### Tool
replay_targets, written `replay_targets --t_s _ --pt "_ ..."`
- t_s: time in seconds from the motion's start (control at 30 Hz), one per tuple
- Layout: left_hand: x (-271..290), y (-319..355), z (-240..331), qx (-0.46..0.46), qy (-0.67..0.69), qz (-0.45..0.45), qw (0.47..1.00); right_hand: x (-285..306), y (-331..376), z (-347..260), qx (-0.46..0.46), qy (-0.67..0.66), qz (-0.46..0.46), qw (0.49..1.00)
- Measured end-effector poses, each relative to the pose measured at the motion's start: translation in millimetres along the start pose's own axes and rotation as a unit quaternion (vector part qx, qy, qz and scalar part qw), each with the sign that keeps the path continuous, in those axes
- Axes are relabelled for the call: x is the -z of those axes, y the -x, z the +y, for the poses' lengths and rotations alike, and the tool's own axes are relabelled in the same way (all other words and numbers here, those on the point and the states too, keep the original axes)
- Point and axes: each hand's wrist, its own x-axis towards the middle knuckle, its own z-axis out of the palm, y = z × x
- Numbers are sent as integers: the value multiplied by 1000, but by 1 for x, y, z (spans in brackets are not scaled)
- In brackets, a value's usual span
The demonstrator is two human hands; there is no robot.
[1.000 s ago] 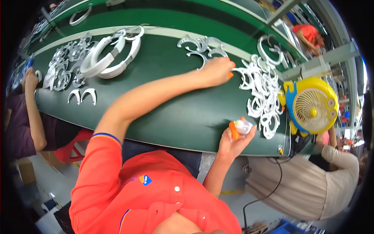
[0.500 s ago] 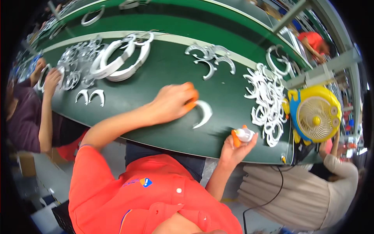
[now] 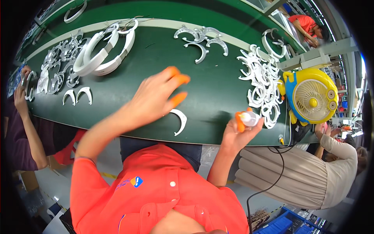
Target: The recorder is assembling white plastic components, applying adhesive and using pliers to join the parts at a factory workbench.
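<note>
Just drew white curved piece left, toward near edge of green table, and apparently let go: now lying just beside left hand. Spread its fingers loosely, gripping nothing, hence freed. Holding small bottle in right hand, between curled fingers.

Smooth, plastic-looking white curved piece

- My left hand is open, its thumb parted from the fingers, orange-covered fingertips toward the right.
- My left forearm slants up and rightward from the elbow.
- My right hand is curled in a grip.
- My right forearm rises steeply.
</note>
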Motion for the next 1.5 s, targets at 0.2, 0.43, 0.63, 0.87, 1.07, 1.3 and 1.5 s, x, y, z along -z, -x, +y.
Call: replay_targets --t_s 0.2,0.43,0.63,0.87,1.07,1.3,1.5 --pt "-117 -212 22 -171 10 -72 983 34 -30 -48 48 -105 -110 987" --pt "-283 -339 53 -83 -48 -121 988 49 -32 -39 -27 -79 2 997" --pt "-275 -329 67 -154 -106 -164 968 45 -38 -50 -59 -126 -9 990" --pt "-230 -299 62 -180 -59 -187 964 39 -43 -47 -65 -118 -41 990" --pt "-163 -247 46 -321 -51 -99 941 48 -44 -43 -36 -105 -19 994" --pt "-46 -156 11 -241 -63 -150 957 38 -38 -36 -9 -72 -1 997" --pt "19 -32 3 -40 -45 -196 979 40 -31 -23 -38 -77 -89 992"
